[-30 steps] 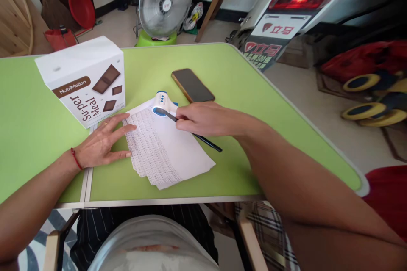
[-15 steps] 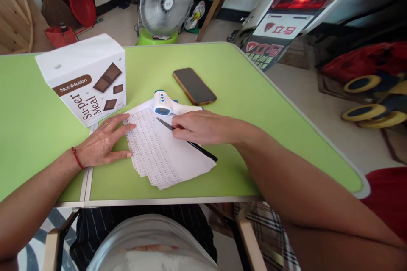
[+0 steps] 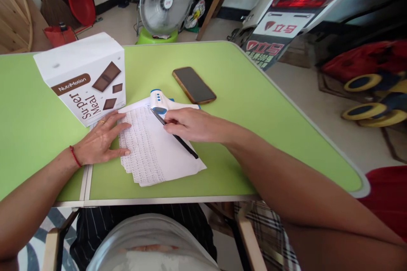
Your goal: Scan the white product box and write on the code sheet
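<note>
My left hand [image 3: 101,140] lies flat with fingers spread, at the left edge of a stack of paper sheets [image 3: 178,159]. Small rows of writing or print cover the left part of the top sheet. My right hand [image 3: 187,123] is closed over the stack, its thumb and finger around a black pen [image 3: 186,146]. The pen slants from upper left to lower right. Just beyond the right hand lies a white and blue infrared thermometer [image 3: 160,100], its handle partly hidden by the hand. A white NutriMotion box [image 3: 92,89] stands beside my left fingertips.
A phone in a brown case [image 3: 194,85] lies behind the thermometer on the green table [image 3: 222,178]. A fan [image 3: 167,2] stands on a green stool [image 3: 159,40] past the far edge. A white scooter [image 3: 276,21] is parked at the far right.
The paper stack, the pen and my right hand have shifted left. The thermometer has moved slightly left too. My left hand has moved a little left and remains spread.
</note>
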Demonstrator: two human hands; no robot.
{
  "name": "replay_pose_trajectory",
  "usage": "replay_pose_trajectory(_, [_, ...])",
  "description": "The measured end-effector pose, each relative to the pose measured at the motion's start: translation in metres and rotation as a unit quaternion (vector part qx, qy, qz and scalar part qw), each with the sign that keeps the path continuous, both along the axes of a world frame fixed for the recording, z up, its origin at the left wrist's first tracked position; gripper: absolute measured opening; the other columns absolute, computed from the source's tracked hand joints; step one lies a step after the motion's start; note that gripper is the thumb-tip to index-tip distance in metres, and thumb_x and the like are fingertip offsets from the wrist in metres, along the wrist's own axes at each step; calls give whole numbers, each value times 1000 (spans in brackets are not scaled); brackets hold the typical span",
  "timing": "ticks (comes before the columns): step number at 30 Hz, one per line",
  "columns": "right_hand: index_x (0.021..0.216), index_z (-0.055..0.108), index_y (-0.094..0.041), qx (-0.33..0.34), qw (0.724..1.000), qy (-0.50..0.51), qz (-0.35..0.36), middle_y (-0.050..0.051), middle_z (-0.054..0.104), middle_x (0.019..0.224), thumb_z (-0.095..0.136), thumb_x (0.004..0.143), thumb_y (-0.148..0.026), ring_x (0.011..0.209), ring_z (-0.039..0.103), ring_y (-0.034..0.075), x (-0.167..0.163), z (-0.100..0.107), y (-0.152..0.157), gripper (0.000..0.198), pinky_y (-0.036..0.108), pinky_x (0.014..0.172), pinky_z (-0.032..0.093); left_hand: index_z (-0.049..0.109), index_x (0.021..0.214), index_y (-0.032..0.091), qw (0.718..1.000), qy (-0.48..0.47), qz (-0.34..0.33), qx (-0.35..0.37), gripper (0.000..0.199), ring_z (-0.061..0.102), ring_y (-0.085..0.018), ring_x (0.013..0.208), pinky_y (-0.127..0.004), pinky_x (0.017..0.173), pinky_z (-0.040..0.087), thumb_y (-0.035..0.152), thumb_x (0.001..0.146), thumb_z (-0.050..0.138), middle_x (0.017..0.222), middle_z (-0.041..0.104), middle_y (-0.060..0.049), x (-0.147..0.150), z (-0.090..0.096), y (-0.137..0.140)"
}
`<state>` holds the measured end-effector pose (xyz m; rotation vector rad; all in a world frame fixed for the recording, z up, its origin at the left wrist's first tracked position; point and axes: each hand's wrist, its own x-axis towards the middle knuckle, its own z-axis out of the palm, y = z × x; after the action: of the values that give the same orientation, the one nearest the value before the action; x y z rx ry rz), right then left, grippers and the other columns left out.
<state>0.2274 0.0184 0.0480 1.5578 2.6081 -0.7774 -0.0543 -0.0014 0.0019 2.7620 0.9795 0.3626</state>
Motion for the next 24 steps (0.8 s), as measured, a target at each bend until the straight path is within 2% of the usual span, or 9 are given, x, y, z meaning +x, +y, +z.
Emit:
replay_pose_trajectory(3, [69,49,-19,37,999,-21,-26,1,55,66,46,82,-29,59,44,13,0,0,-2,17,29,57,27,45,132,12,1000,0,-4,5,66,27,-43,138,-62,109,34,64,91,48,142,37,-24,1,1,0])
replay_pose_trajectory(5, [79,55,-19,70,996,14,-60,1,57,68,49,81,-27,59,46,13,-1,-1,-5,11,28,57,29,46,132,12,1000,-3,-9,0,67,27,-42,138,-61,109,33,64,89,50,142,37,-24,1,1,1])
replay_pose_trajectory(6, [90,58,-18,76,993,55,-68,0,57,67,50,81,-26,58,46,13,-2,-3,-7,14,28,57,30,46,132,13,1000,-4,-12,-4,66,26,-42,138,-61,110,32,63,89,51,142,37,-23,1,2,1])
replay_pose_trajectory(8, [117,52,-19,70,981,171,-55,-4,56,65,51,82,-23,56,47,13,-4,-8,-10,35,27,57,32,46,132,15,1000,-5,-14,-10,63,25,-41,139,-61,112,30,61,90,52,142,38,-21,0,2,1])
replay_pose_trajectory(10, [129,45,-20,65,955,289,-21,-4,55,65,48,85,-23,58,49,13,-8,-15,-11,43,27,58,36,46,132,14,1000,-3,-15,-14,61,25,-40,139,-60,112,29,59,91,50,142,37,-21,1,3,1])
replay_pose_trajectory(14, [112,56,-22,40,897,437,51,2,61,85,45,90,-25,77,57,15,-17,-29,-12,25,31,70,45,46,132,14,1000,2,0,-16,65,32,-39,135,-60,110,32,63,89,51,143,37,-23,4,3,0])
replay_pose_trajectory(17, [113,53,-23,20,875,479,70,3,59,91,58,86,-31,82,56,15,-25,-37,-15,29,32,75,48,46,131,15,1000,3,12,-18,67,35,-39,133,-59,109,33,65,87,53,143,37,-23,7,2,-1])
replay_pose_trajectory(20, [99,53,-22,35,864,502,13,-2,54,79,68,80,-43,69,51,11,-34,-42,-21,32,28,67,46,47,130,14,1000,8,23,-20,67,35,-39,134,-58,109,33,63,85,57,143,38,-22,9,2,-3])
replay_pose_trajectory(24, [81,55,-21,3,820,571,-51,-2,52,67,48,87,-63,60,48,10,-44,-49,-24,44,27,59,45,48,129,13,998,25,47,-31,70,33,-39,134,-57,110,31,59,79,63,142,37,-22,13,3,-5])
